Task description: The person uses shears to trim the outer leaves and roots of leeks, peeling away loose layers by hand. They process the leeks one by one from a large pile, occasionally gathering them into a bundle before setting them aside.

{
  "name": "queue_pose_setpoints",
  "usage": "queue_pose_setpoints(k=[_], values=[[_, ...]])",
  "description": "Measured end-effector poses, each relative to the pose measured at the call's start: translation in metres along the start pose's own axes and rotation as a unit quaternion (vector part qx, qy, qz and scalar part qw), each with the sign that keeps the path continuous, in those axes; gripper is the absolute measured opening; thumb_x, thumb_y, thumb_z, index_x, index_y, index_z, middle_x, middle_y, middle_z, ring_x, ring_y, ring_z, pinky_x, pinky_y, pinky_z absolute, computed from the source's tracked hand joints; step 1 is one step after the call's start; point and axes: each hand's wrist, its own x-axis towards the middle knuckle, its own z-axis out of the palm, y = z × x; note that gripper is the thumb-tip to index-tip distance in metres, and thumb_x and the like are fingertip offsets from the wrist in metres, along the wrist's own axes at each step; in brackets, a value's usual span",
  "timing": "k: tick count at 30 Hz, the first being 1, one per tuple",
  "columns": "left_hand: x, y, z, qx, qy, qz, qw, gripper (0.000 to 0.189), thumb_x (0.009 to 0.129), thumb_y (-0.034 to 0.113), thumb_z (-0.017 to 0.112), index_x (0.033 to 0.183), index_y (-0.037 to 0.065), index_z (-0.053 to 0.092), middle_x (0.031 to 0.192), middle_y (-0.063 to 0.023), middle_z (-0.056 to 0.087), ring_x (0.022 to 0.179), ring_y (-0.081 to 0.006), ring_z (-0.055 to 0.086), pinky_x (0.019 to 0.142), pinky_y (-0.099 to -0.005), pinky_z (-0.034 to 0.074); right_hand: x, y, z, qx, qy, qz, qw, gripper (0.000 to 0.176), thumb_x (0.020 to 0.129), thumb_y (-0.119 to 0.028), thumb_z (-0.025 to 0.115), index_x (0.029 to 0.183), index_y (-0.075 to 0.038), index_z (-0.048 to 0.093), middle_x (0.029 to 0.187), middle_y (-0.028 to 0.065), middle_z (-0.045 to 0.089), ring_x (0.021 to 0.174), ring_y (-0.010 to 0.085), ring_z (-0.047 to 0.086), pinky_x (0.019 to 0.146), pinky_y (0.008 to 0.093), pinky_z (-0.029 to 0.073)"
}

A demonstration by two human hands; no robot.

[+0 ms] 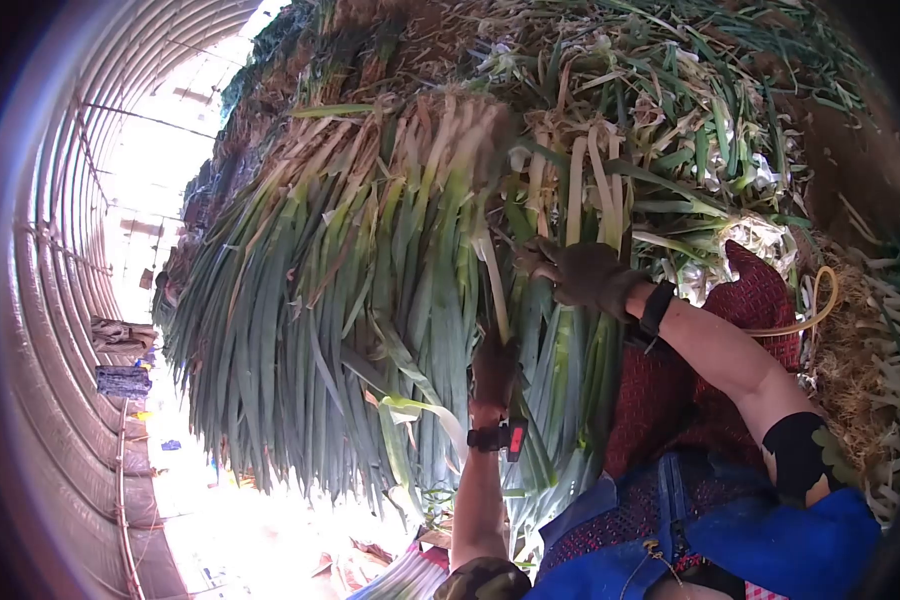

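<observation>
A large heap of long green onions [340,260] fans out in front of me, pale brown root ends up, dark green leaves hanging down. My left hand [495,372], in a dark glove, is closed around a green onion whose pale stalk [494,285] rises above the fingers. My right hand [592,276], gloved too, is up and to the right of it, fingers bent together near the stalks; whatever lies between its fingertips is too small to make out. More pale onion stalks [577,190] stand just behind the right hand.
Loose peelings and trimmed leaves [710,130] cover the ground at the back right. Dry roots [850,340] pile up at the right, near a yellow cord [823,300]. My red patterned trouser leg [660,400] is close by. A ribbed tunnel wall [60,330] curves along the left.
</observation>
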Motion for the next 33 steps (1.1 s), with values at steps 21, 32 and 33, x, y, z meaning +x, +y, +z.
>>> queue_pose_setpoints(k=[21, 32, 33], values=[[-0.030, 0.086, -0.063, -0.349, -0.010, 0.066, 0.935, 0.013, 0.096, 0.009, 0.051, 0.108, 0.007, 0.057, 0.069, 0.0061, 0.047, 0.053, -0.0051, 0.047, 0.045, -0.0221, 0.039, -0.071, 0.017, -0.041, 0.174, 0.022, -0.041, 0.984, 0.085, 0.077, -0.026, 0.072, 0.150, -0.004, 0.034, 0.107, 0.0183, 0.068, 0.090, 0.0318, 0.069, 0.080, 0.0423, 0.054], [0.112, 0.093, 0.105, 0.057, 0.129, 0.409, 0.902, 0.024, 0.091, 0.014, 0.060, 0.112, 0.002, 0.058, 0.073, -0.0084, 0.060, 0.062, -0.0272, 0.061, 0.054, -0.0369, 0.049, -0.109, 0.048, -0.040, 0.075, 0.251, -0.046, 0.964, 0.088, 0.075, -0.027, 0.075, 0.151, -0.007, 0.034, 0.103, 0.0230, 0.067, 0.089, 0.0334, 0.069, 0.076, 0.0405, 0.054], [0.099, 0.093, 0.120, -0.005, 0.098, 0.417, 0.904, 0.023, 0.091, 0.015, 0.060, 0.110, 0.002, 0.059, 0.077, -0.0118, 0.063, 0.067, -0.0312, 0.063, 0.058, -0.0390, 0.050, -0.107, 0.041, -0.036, 0.071, 0.183, -0.035, 0.980, 0.088, 0.074, -0.030, 0.075, 0.150, -0.007, 0.036, 0.099, 0.0227, 0.068, 0.087, 0.0363, 0.069, 0.075, 0.0422, 0.055]])
